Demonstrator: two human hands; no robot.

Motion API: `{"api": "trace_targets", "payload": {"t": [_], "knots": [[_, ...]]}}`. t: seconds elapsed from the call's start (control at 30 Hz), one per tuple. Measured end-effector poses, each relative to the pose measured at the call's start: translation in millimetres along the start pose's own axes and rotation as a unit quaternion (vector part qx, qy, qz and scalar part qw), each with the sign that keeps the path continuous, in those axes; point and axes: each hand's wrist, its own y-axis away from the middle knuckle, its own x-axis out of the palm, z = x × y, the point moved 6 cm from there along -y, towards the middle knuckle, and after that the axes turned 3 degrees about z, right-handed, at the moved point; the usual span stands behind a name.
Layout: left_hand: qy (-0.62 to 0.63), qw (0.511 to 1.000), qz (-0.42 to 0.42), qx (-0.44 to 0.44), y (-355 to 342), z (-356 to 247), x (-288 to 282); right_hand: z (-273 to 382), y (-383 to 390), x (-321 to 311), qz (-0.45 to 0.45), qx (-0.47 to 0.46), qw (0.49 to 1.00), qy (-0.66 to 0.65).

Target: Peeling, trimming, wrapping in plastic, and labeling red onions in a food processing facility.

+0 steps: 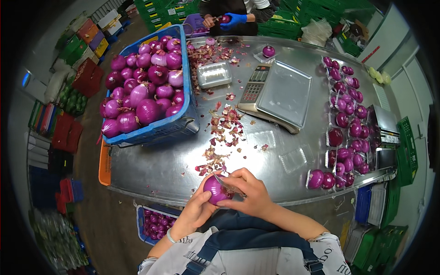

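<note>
From where I stand, the person is bent over the near edge of the steel table (174,167), with 1 purple onion (213,191) held up in front of them, just over that edge. The left hand (197,208) is half curled, cupping the onion from the left and below, thumb laid along its near side. The right hand (250,192) is bent nearly closed around a small knife (225,183), its blade against the upper right of the onion; the grip hides the handle.

Beyond the hands, dry peelings (225,128) trail up the middle of the table. To the left a blue crate (186,80) stands heaped with onions, and right of the peelings sits a scale (285,94), a stack of clear trays (214,74) between crate and scale. Packs of onions (342,120) line the right side.

Across the table, a co-worker's blue-gloved hand (234,20) holds another onion (224,19). Below the near edge, at left, is a second crate (140,224) of onions.
</note>
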Motion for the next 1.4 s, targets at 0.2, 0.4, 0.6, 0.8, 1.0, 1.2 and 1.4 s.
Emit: {"api": "trace_targets", "payload": {"t": [0.2,0.4,0.6,0.8,1.0,1.2,1.4], "knots": [[-0.017,0.999,-0.027,-0.006,1,3,2,-21,13,-10,-0.048,0.034,0.996,0.063],[-0.045,0.992,-0.062,0.100,4,-13,-2,-10,32,-13,0.046,-0.057,0.960,0.271],[0.020,0.997,-0.049,0.049,7,-10,-2,-21,37,-6,0.072,-0.063,0.947,0.306],[0.022,1.000,-0.009,-0.007,9,-1,-6,-26,39,-4,0.077,-0.062,0.949,0.300],[-0.025,1.000,0.005,-0.013,11,6,0,-22,35,8,0.117,-0.032,0.952,0.282],[-0.091,0.970,-0.102,0.200,31,-36,2,-77,56,6,0.201,0.155,0.913,0.321],[-0.378,0.843,-0.174,0.342,41,-51,-8,-1,29,12,0.084,-0.022,0.974,0.211]]}}
